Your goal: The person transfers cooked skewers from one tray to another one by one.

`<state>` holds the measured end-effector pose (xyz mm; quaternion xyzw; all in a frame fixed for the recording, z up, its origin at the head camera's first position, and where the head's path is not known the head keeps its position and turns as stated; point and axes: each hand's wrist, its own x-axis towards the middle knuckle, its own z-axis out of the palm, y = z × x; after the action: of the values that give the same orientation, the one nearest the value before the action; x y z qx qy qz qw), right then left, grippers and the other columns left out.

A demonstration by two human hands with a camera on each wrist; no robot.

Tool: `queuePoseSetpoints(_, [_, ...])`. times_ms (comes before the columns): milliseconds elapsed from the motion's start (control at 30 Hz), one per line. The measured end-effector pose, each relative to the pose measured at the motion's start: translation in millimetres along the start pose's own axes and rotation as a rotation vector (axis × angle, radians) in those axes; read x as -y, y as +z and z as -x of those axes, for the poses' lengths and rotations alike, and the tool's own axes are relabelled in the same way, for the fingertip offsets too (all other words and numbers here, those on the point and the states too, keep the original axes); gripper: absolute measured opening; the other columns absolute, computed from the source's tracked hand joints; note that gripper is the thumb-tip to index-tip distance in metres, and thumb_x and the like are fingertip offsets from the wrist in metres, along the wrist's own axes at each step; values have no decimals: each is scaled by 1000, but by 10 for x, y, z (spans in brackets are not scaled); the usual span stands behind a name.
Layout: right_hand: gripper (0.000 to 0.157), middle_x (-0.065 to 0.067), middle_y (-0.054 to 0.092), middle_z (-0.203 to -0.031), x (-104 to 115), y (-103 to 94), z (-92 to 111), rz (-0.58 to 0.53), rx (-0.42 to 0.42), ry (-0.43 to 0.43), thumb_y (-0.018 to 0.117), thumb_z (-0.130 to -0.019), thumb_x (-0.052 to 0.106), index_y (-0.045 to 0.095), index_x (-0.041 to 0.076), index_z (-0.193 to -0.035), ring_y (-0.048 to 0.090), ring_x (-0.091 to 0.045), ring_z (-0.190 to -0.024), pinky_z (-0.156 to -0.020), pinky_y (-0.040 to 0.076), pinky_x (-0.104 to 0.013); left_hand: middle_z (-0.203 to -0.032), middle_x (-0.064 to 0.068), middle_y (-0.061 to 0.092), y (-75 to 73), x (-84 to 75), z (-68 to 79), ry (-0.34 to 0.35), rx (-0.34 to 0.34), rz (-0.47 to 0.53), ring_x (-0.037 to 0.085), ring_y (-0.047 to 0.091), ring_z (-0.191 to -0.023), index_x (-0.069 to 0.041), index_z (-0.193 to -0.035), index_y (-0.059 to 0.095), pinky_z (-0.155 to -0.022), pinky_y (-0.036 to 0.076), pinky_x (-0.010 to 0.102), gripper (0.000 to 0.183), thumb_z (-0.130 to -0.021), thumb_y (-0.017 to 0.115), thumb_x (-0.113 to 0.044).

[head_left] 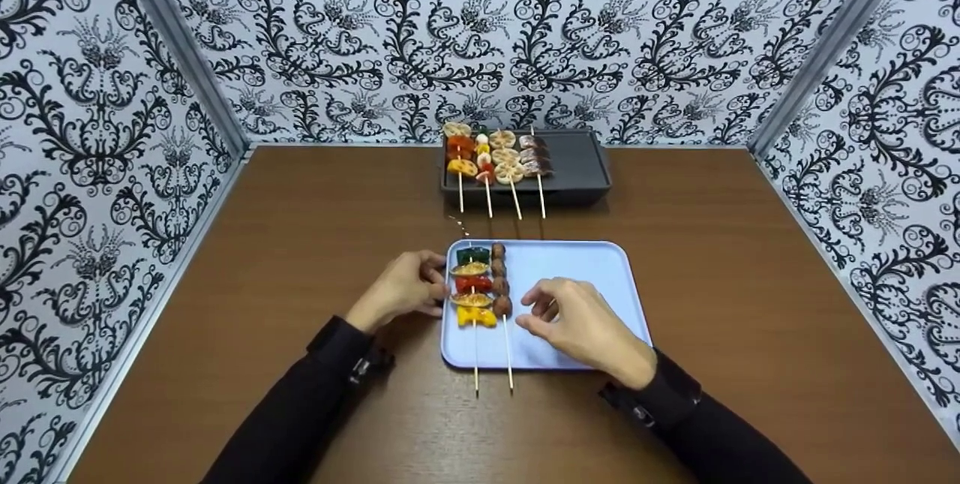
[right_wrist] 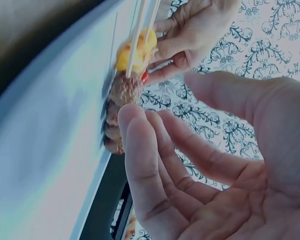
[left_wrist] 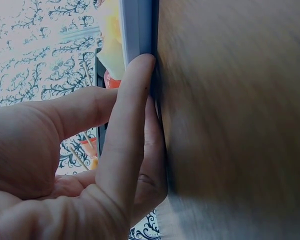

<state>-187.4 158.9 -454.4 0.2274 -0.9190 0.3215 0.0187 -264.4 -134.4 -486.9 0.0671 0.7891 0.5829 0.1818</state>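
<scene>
A pale blue tray (head_left: pixel 574 266) lies on the table with two skewers along its left side. One is a vegetable skewer (head_left: pixel 474 284) with green, red and yellow pieces. Beside it is a meatball skewer (head_left: pixel 501 281); both sticks reach past the near rim. My left hand (head_left: pixel 405 285) is at the tray's left edge, and a fingertip (left_wrist: pixel 141 65) touches the rim in the left wrist view. Over the tray, just right of the meatballs, hovers my right hand (head_left: pixel 581 319), its fingers (right_wrist: pixel 142 160) loosely bent and apart from the thumb, holding nothing.
Behind the tray stands a dark grill plate (head_left: pixel 574 157). Several skewers lie on its left half, among them a sliced white skewer (head_left: pixel 508 157) and a dark glazed skewer (head_left: pixel 535 157), with sticks over the front edge. Patterned walls (head_left: pixel 480 41) enclose the brown table (head_left: pixel 315 199).
</scene>
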Motion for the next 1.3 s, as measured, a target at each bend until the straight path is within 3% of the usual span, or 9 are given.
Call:
queuePoseSetpoints(133, [23, -3, 72, -95, -23, -32, -17, 1, -20, -31, 83, -93, 30, 76, 11, -104, 71, -19, -82, -72, 64, -34, -103, 23, 66, -1, -6, 3, 4, 0, 4, 32, 72, -76, 8, -143, 52, -67, 70, 42, 56, -90, 71, 11])
queuePoseSetpoints(267, [23, -4, 72, -99, -57, -67, -28, 7, -43, -47, 83, -93, 31, 77, 14, -106, 72, -21, -88, -75, 66, -40, -104, 23, 65, 6, 1, 8, 4, 0, 5, 33, 72, -76, 7, -143, 53, -67, 70, 42, 56, -90, 71, 11])
queuePoseSetpoints(467, [23, 2, 69, -101, -95, -165, -57, 39, -83, -45, 81, -94, 33, 76, 16, -108, 70, -23, -93, -75, 65, -36, -103, 21, 64, 27, 36, 2, 7, 1, 9, 31, 73, -75, 7, -141, 54, -67, 70, 41, 55, -90, 71, 10])
queuePoseSetpoints(933, [34, -4, 67, -109, -259, -426, -356, 54, -157, -36, 83, -92, 34, 75, 11, -117, 69, -26, -99, -79, 66, -36, -104, 21, 64, 8, 23, -14, 7, -3, -16, 31, 72, -74, 6, -143, 53, -67, 70, 41, 56, -90, 70, 9])
queuePoseSetpoints(1300, [39, -7, 65, -114, -418, -561, -572, 64, -197, -33, 83, -92, 30, 72, 9, -123, 64, -20, -99, -85, 62, -36, -104, 21, 64, -4, 27, 0, 2, -2, 2, 31, 72, -75, 5, -143, 53, -68, 70, 41, 56, -89, 69, 11])
